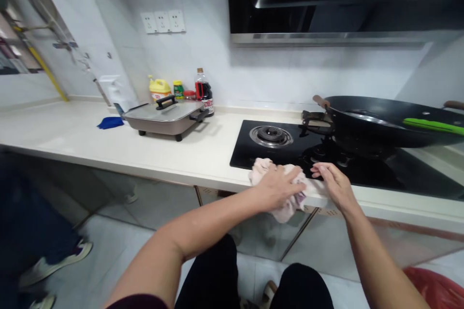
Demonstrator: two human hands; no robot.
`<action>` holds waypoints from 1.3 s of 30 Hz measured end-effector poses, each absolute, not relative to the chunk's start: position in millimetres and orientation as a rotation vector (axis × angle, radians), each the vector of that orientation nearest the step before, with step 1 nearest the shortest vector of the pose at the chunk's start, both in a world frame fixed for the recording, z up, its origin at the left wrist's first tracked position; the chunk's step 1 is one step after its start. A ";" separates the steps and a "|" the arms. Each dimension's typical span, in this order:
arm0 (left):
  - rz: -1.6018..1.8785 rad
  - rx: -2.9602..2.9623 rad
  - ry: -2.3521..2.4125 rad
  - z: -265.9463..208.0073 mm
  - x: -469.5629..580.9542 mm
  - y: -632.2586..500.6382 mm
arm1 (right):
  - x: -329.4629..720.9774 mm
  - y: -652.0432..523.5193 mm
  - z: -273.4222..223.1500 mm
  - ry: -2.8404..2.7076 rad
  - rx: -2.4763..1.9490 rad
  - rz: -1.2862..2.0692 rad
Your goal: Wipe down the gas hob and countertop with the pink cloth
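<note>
Both my hands meet at the counter edge: left hand [277,184] grips a pale cloth [286,193] (bunched), right hand [333,181] rests flat on it, fingers loose.

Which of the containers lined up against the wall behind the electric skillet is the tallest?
The dark sauce bottle with the red label, at the right end of the row; it rises above the yellow jug and small green jar.

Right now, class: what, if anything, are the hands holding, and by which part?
The left hand grips a pale cloth by its bunched top at the counter edge; the right hand rests on its right end.
</note>
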State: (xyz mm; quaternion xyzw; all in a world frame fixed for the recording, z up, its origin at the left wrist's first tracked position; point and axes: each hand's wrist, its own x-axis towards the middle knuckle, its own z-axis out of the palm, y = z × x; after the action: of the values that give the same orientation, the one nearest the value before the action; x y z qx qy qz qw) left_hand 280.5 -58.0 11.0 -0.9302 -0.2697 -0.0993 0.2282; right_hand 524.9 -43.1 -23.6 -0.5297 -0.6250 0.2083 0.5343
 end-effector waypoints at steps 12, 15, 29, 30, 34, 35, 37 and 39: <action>-0.288 -2.473 -0.886 -4.3 305.9 -69.4 | 539.1 -49.7 -28.6 -1.578 -1.552 0.472; -0.286 -2.488 -0.956 -4.0 256.1 -66.2 | 540.1 -50.2 -29.1 -1.578 -1.559 0.505; 0.001 -2.406 -1.438 16.6 -51.5 -47.3 | 549.9 -44.9 -42.8 -1.533 -1.723 0.422; 0.063 -2.348 -1.516 19.4 -65.5 -49.1 | 551.5 -44.0 -44.8 -1.530 -1.731 0.412; 0.274 -2.133 -1.805 31.1 -108.0 -54.7 | 556.8 -41.3 -51.1 -1.534 -1.732 0.414; 0.302 -2.095 -1.859 33.4 -114.7 -55.7 | 556.9 -41.0 -51.3 -1.541 -1.725 0.418; 0.333 -2.053 -1.919 36.2 -122.8 -58.2 | 554.6 -41.3 -49.6 -1.553 -1.697 0.414; 0.320 -2.050 -1.911 35.9 -123.0 -61.8 | 550.1 -42.6 -46.0 -1.558 -1.654 0.408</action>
State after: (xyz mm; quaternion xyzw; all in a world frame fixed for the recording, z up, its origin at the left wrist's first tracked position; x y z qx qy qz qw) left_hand -123.0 -61.8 35.9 -0.7174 -0.6688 0.1119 0.1598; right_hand 550.1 -42.6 -46.0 -0.6553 -0.6171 0.1618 0.4044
